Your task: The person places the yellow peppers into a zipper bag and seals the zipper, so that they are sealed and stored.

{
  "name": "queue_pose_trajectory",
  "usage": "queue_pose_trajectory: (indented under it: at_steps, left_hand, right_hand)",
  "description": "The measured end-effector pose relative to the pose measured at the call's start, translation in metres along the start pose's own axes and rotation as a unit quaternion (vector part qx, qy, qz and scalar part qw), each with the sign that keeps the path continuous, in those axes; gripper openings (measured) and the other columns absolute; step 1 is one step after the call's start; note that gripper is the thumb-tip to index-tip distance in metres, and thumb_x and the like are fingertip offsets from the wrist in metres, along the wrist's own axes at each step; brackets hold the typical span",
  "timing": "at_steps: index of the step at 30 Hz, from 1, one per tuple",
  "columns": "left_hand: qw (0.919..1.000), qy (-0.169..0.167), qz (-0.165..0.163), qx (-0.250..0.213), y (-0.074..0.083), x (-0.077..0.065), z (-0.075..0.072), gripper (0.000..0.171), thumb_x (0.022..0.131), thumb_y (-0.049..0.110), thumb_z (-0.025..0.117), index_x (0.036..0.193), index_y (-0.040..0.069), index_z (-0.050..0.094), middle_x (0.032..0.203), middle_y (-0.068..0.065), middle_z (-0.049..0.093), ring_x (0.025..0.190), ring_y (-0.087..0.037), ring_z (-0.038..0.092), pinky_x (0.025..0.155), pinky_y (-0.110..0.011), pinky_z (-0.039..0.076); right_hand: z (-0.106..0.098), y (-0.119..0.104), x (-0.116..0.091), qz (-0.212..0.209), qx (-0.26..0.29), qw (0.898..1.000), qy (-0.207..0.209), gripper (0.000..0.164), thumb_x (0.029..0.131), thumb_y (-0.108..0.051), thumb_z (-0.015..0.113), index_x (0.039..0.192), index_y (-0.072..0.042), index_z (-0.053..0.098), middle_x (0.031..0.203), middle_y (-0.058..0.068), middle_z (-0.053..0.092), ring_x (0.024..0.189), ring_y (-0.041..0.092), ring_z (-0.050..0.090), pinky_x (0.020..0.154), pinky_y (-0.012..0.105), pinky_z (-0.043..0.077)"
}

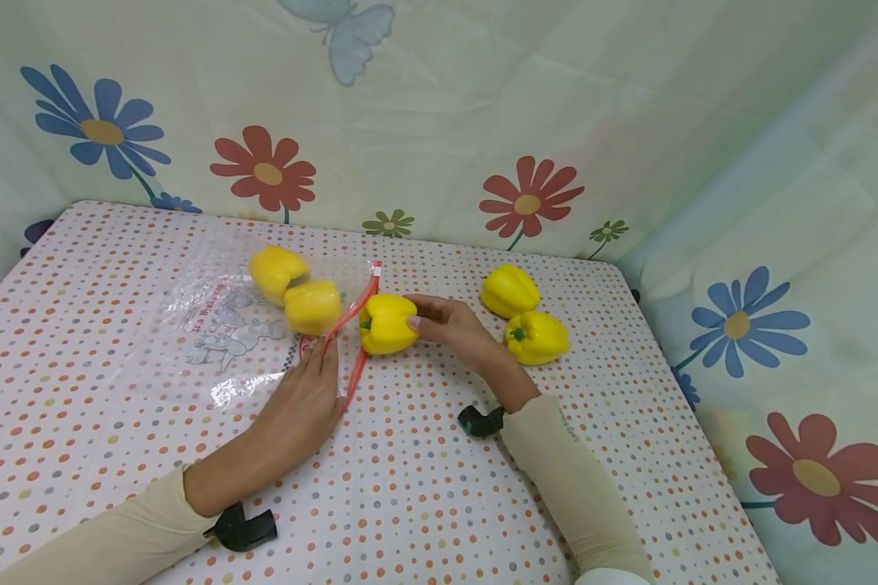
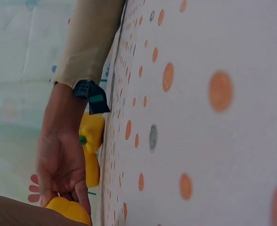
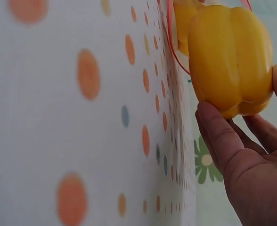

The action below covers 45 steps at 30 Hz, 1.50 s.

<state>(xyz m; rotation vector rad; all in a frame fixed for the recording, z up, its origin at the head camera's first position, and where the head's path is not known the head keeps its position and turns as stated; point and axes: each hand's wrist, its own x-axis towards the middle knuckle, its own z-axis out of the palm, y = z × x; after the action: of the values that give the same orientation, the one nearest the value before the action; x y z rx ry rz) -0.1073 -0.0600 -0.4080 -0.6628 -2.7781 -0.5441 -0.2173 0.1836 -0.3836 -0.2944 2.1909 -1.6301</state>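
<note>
A clear plastic zip bag (image 1: 245,345) with a red zip edge and printed drawings lies on the table, its mouth facing right. Two yellow bell peppers, one of them (image 1: 274,272) farther back and the other (image 1: 313,307) nearer the mouth, show through the plastic. My left hand (image 1: 300,406) holds the bag's edge at the mouth, which gapes apart. Between thumb and fingers, my right hand (image 1: 457,329) grips another yellow bell pepper (image 3: 230,59) by its bottom end. Its green stem points left, right at the red zip edge.
Two more yellow bell peppers, one behind (image 1: 510,291) and one in front (image 1: 537,338), sit beside my right wrist. A dotted cloth covers the table (image 1: 424,487). A flowered curtain (image 1: 424,122) hangs behind it and along the right side.
</note>
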Motion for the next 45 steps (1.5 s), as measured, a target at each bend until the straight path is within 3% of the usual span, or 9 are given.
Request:
queue_pose_trajectory:
  at_steps: [11, 18, 31, 38, 45]
  left_hand:
    - [0.9998, -0.013, -0.014, -0.007, 0.002, 0.0, -0.002, 0.079, 0.081, 0.007, 0.075, 0.141, -0.019, 0.031, 0.14, -0.04, 0.036, 0.128, -0.048, 0.042, 0.092, -0.059, 0.044]
    - [0.9989, -0.036, -0.028, -0.014, 0.004, 0.0, -0.003, 0.077, 0.084, 0.008, 0.074, 0.141, -0.02, 0.029, 0.143, -0.04, 0.032, 0.13, -0.05, 0.038, 0.093, -0.061, 0.041]
    - [0.9995, -0.026, -0.018, 0.0, 0.003, 0.0, -0.003, 0.078, 0.083, 0.008, 0.074, 0.14, -0.02, 0.03, 0.142, -0.04, 0.033, 0.127, -0.05, 0.042, 0.091, -0.06, 0.043]
    - [0.9997, -0.019, -0.013, 0.001, 0.003, -0.001, -0.002, 0.076, 0.083, 0.007, 0.073, 0.14, -0.02, 0.031, 0.143, -0.04, 0.032, 0.128, -0.049, 0.042, 0.09, -0.06, 0.044]
    - [0.9998, -0.019, -0.009, -0.004, 0.003, -0.001, -0.001, 0.079, 0.081, 0.007, 0.076, 0.14, -0.02, 0.031, 0.144, -0.04, 0.031, 0.13, -0.049, 0.039, 0.091, -0.06, 0.043]
  right_hand:
    - [0.016, -0.005, 0.007, -0.01, 0.009, 1.0, -0.002, 0.045, 0.096, -0.021, 0.064, 0.139, -0.012, 0.054, 0.133, 0.003, 0.057, 0.116, 0.021, 0.056, 0.093, 0.032, 0.049]
    - [0.026, -0.01, 0.012, -0.004, 0.012, 1.0, 0.022, 0.045, 0.096, -0.021, 0.063, 0.139, -0.014, 0.053, 0.134, 0.0, 0.055, 0.116, 0.019, 0.056, 0.091, 0.029, 0.049]
    - [0.036, -0.009, 0.02, -0.02, 0.035, 0.999, 0.036, 0.045, 0.095, -0.023, 0.066, 0.137, -0.012, 0.055, 0.131, 0.003, 0.057, 0.116, 0.018, 0.056, 0.092, 0.029, 0.049]
    - [0.041, -0.013, 0.022, -0.021, 0.042, 0.998, 0.052, 0.043, 0.095, -0.017, 0.065, 0.136, -0.009, 0.056, 0.128, 0.007, 0.055, 0.107, 0.024, 0.058, 0.089, 0.032, 0.051]
    - [0.046, -0.013, 0.024, -0.02, 0.031, 0.998, 0.058, 0.044, 0.095, -0.021, 0.065, 0.137, -0.012, 0.056, 0.127, 0.004, 0.056, 0.108, 0.021, 0.059, 0.09, 0.033, 0.05]
